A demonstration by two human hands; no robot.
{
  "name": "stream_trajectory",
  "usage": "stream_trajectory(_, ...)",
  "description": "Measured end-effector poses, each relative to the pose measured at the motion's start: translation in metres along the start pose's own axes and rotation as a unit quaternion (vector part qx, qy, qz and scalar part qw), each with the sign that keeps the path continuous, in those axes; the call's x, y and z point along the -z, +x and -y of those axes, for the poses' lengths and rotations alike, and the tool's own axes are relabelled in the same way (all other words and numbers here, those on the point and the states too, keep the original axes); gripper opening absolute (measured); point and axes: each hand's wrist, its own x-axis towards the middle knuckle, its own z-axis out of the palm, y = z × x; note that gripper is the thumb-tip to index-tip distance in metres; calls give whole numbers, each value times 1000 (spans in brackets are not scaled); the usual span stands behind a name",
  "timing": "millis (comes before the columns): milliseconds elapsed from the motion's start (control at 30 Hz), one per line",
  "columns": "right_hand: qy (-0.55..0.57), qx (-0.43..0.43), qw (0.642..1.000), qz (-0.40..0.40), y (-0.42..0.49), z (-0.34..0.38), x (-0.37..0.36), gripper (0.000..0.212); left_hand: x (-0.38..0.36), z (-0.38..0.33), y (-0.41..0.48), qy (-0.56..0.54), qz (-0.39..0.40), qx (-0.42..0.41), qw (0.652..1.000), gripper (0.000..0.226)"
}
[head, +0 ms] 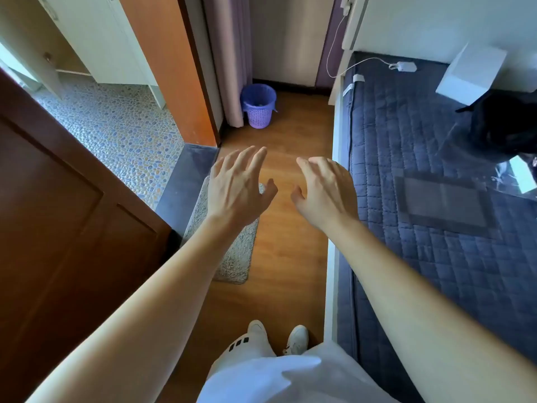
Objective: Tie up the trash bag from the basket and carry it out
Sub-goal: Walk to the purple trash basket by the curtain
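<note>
Since the bag [259, 98] sits untied in the basket [258, 110], its edge folded over the rim, nothing of the task looks done; reaching the basket, gathering the bag, knotting it, lifting it and carrying it out all remain. Left of the basket lie a pebbled floor [116, 132] and a brown door [66, 210]; a curtain [229, 59] hangs just beside the basket on that side, and the basket stands at the far end of the wood floor [290, 228], well apart from both hands. Nearer than the basket, the left hand [236, 189] hovers palm down, fingers [247, 158] spread wide, holding nothing; the right hand [325, 189] is likewise empty, its fingers [308, 165] loosely curled and apart; right of the basket runs a bed [421, 228].
</note>
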Motion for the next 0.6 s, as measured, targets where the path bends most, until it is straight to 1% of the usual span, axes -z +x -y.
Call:
stream_trajectory(67,5,-1,1000,0,2,1,0,52,-3,1,3,-17,5,-1,1000,60)
stream_trajectory(333,2,-25,1000,1,18,-17,-11,53,-25,0,27,-13,15,-20,1000,60)
stream_trajectory(600,10,-35,999,19,77,-60,-24,52,-56,-16,102,-3,31,-16,999,61)
